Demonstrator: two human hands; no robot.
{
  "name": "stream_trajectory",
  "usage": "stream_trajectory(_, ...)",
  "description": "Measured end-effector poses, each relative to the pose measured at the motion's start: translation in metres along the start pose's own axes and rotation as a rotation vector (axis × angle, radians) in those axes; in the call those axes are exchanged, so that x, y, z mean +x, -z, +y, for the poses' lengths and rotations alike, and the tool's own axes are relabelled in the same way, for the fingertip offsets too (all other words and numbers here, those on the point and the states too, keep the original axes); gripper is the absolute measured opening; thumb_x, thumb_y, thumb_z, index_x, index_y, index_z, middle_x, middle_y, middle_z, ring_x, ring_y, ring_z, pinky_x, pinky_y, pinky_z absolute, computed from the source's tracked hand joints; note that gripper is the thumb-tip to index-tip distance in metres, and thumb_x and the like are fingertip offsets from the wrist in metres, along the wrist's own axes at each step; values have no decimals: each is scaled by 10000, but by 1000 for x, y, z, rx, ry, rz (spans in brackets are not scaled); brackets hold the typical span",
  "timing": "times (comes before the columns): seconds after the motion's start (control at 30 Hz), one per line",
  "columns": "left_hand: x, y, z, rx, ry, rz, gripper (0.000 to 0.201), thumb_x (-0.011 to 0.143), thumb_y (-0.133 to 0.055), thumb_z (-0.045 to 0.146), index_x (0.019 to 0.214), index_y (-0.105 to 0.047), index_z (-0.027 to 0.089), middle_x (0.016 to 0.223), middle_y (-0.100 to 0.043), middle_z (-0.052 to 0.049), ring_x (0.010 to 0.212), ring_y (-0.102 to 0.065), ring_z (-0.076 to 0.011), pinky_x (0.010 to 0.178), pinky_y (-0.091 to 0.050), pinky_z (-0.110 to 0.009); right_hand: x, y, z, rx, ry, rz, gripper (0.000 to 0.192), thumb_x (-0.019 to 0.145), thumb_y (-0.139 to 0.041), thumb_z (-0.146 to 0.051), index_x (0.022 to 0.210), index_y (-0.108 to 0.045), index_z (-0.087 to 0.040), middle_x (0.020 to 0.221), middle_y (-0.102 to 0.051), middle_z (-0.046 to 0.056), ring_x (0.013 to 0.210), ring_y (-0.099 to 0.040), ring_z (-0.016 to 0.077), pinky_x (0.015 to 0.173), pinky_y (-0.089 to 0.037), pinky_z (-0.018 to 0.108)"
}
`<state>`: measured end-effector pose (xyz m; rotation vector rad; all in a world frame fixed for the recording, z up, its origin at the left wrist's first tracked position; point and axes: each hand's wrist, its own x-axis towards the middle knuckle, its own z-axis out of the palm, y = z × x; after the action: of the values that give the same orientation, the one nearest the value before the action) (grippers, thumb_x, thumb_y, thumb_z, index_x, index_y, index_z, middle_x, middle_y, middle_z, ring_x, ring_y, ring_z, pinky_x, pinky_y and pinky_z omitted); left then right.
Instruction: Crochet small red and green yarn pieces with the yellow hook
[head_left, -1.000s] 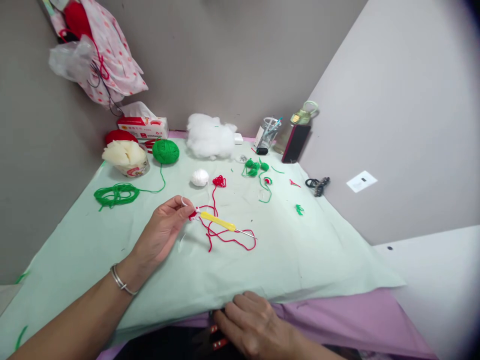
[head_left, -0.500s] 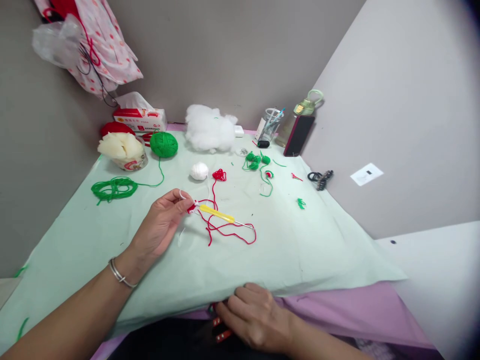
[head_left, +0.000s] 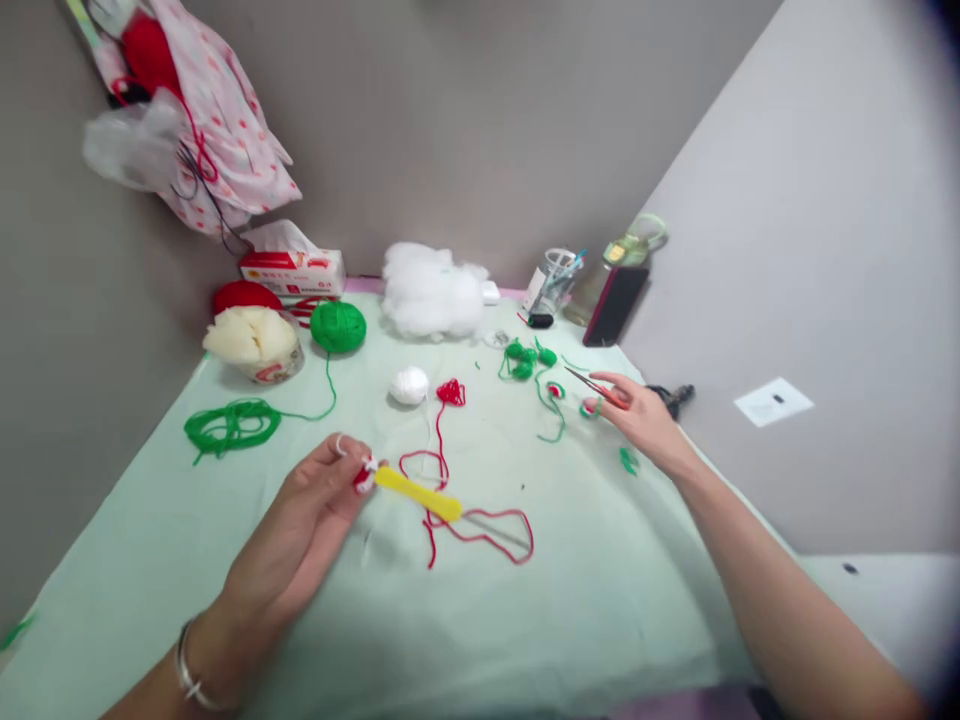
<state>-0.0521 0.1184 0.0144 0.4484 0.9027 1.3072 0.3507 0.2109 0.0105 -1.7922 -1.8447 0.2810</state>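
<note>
Pinching small red-white crochet piece (head_left: pixel 365 474) w/ left hand (head_left: pixel 300 540), right hand (head_left: pixel 637 415) gripping scissors (head_left: pixel 592 384) far right; red yarn (head_left: pixel 465 510) uncut, hook (head_left: pixel 420 494) idle.

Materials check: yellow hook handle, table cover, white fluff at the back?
Hook handle: likely plastic, smooth solid yellow; the thin grey shaft looks metal. Table cover: matte pale green, creased, cloth or paper, hard to tell. Fluff: wispy, looks like polyester or cotton stuffing.
</note>
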Motion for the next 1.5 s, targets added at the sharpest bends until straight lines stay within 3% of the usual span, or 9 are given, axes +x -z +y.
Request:
stream_trajectory(0.13,0,2,-4,-47,95,85,361,635,-1023,348,710,-696,218,775,-595,24,807,-612,-143,743,-573,-208,22,5,20,8,-14,-46,521,942,-517,-621,962,-785,-174,910,-809,128,791,-723,262,714,-557,360)
stream_trajectory(0.3,-7,-5,1,-45,68,31,345,614,-1033,335,705,-720,223,753,-618,23,778,-598,-134,740,-556,-207,-12,1,19,-76,-22,-2,603,899,-591,-660,1130,-764,-131,1155,-778,237,1054,-724,408,953,-547,581)
stream_trajectory(0.43,-34,-18,-4,-21,69,-66,343,620,-1026,331,695,-711,215,738,-625,24,758,-577,-133,729,-529,-220,-82,-7,-45,-93,239,203,391,1002,-614,-471,1254,-728,-195,1274,-739,199,1243,-657,380,1108,-469,606)
stream_trajectory(0.57,-68,-34,-24,16,80,-132,312,645,-1002,308,701,-713,207,720,-636,29,713,-537,-127,712,-481,-233,-158,-23,-135,419,424,-37,474,1028,-650,-418,1479,-562,-305,1069,-761,56,969,-728,223,919,-602,399)
stream_trajectory(0.67,-82,-41,-40,93,29,-223,265,744,-939,345,698,-717,206,694,-636,17,725,-542,-149,740,-461,-265,-188,-39,-173,730,430,-51,399,1043,-606,-482,1401,-651,-313,1091,-741,72,994,-704,221,834,-604,351)
stream_trajectory(0.8,-83,-40,-52,108,-10,-245,198,775,-920,378,832,-791,239,745,-667,3,754,-577,-170,785,-470,-303,-187,-53,-180,884,373,65,260,1076,-566,-358,1179,-798,-300,905,-734,50,835,-679,189,735,-582,324)
stream_trajectory(1.0,-83,-34,-58,150,30,-256,437,740,-949,295,1158,-823,312,916,-734,-34,935,-679,-230,938,-522,-370,-176,-57,-175,1006,257,136,125,972,-740,-353,993,-833,-272,830,-732,40,748,-678,179,643,-586,302)
stream_trajectory(1.23,-90,-33,-57,180,-85,-225,387,793,-914,324,1168,-814,313,885,-703,-8,891,-663,-195,911,-528,-337,-180,-56,-178,1115,222,94,107,901,-788,-155,926,-813,-256,841,-752,27,774,-716,166,657,-617,273)
stream_trajectory(1.5,-86,-33,-59,148,-38,-192,405,798,-902,334,1183,-787,284,826,-684,-4,815,-610,-182,863,-510,-347,-171,-68,-181,1203,183,42,40,895,-830,-283,892,-819,-245,855,-686,18,694,-672,139,598,-597,262)
